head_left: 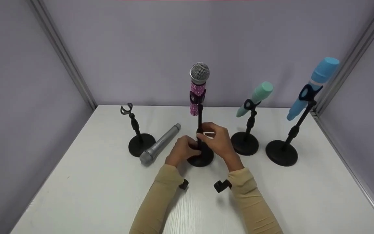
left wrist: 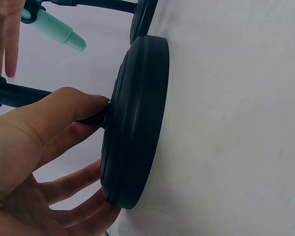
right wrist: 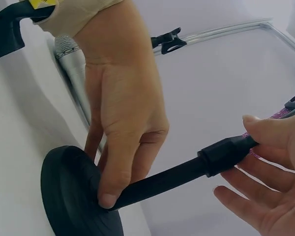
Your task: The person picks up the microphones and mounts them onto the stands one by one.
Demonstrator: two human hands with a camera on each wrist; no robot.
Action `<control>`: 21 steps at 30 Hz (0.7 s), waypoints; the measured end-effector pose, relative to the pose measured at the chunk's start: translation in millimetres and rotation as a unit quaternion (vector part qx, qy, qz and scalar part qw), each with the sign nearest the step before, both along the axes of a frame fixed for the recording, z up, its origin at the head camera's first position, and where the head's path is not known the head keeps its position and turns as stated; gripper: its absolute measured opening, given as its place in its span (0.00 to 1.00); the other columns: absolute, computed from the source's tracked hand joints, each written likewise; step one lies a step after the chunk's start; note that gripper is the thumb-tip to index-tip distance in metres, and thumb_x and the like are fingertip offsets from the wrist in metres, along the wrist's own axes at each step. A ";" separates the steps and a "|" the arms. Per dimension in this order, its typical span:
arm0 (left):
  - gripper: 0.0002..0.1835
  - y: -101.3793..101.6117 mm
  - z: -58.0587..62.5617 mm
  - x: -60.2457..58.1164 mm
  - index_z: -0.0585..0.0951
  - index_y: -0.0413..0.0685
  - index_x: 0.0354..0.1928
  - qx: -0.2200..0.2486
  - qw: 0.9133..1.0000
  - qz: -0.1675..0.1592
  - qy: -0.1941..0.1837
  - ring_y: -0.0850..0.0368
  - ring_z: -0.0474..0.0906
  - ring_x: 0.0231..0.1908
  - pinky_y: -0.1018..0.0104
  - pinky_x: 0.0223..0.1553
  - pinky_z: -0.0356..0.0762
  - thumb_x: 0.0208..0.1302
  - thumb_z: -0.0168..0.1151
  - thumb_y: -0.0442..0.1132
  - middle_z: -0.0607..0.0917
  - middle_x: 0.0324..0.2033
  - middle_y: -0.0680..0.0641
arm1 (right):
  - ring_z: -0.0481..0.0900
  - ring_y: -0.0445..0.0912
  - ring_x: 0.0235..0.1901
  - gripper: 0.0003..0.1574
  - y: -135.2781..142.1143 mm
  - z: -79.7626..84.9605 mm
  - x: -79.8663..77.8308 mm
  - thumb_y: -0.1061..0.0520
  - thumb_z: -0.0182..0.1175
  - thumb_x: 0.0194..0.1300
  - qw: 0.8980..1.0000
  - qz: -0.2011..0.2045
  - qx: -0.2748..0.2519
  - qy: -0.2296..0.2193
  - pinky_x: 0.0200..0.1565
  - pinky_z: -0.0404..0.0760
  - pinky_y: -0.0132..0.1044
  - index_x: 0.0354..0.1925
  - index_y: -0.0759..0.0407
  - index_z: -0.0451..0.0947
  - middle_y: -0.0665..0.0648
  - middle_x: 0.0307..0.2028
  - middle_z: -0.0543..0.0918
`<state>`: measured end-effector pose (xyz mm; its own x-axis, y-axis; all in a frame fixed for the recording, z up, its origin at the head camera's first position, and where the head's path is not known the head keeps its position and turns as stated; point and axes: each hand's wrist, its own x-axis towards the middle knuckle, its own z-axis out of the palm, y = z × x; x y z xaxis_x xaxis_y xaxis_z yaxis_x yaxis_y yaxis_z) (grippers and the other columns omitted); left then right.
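Note:
A pink glitter microphone (head_left: 197, 89) with a silver mesh head sits in the clip of a black desk microphone stand (head_left: 200, 114) at the middle of the table. Low on that stand's pole, just above the round base (left wrist: 137, 123), my left hand (head_left: 183, 150) grips with thumb and index finger; its other fingers reach down to the base's rim. Higher up, my right hand (head_left: 218, 139) pinches the pole around its collar (right wrist: 223, 157), with the thumb on one side and fingers behind. The silver microphone (head_left: 161, 144) lies on the table left of my left hand.
An unoccupied microphone stand (head_left: 138, 139) with an open clip is at the left. To the right, one stand carries a green microphone (head_left: 260, 92) and a taller one a blue microphone (head_left: 317, 84). Walls (head_left: 161, 52) enclose the white table (head_left: 93, 188) behind and at both sides.

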<state>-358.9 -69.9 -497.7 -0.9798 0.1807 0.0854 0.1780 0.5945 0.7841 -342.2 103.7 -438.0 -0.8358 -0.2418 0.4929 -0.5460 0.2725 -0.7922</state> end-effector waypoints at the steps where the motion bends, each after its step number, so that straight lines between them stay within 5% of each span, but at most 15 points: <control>1: 0.09 -0.4 0.1 0.2 0.90 0.44 0.38 0.000 1.000 0.001 -0.002 0.56 0.84 0.40 0.58 0.48 0.84 0.55 0.78 0.34 0.91 0.36 0.47 | 0.88 0.58 0.50 0.19 -1.5 -1.4 -0.6 0.59 0.73 0.64 1.000 -0.005 0.001 0.001 0.55 0.84 0.61 0.52 0.65 0.84 0.63 0.46 0.90; 9: 0.06 -1.6 -2.7 0.0 0.91 0.46 0.34 0.003 1.000 -0.017 -0.002 0.60 0.83 0.35 0.61 0.43 0.83 0.54 0.78 0.34 0.92 0.33 0.49 | 0.90 0.54 0.40 0.15 -11.3 -12.3 -4.6 0.59 0.75 0.60 0.997 -0.065 0.012 0.035 0.46 0.89 0.51 0.43 0.65 0.87 0.62 0.38 0.91; 21: 0.06 -0.1 0.3 -1.8 0.91 0.47 0.34 -0.009 1.000 -0.009 -0.002 0.58 0.84 0.37 0.60 0.45 0.83 0.54 0.78 0.34 0.92 0.33 0.50 | 0.91 0.56 0.38 0.12 -17.0 -14.2 -8.6 0.62 0.73 0.61 0.996 -0.065 -0.002 0.063 0.46 0.89 0.48 0.41 0.69 0.86 0.64 0.37 0.90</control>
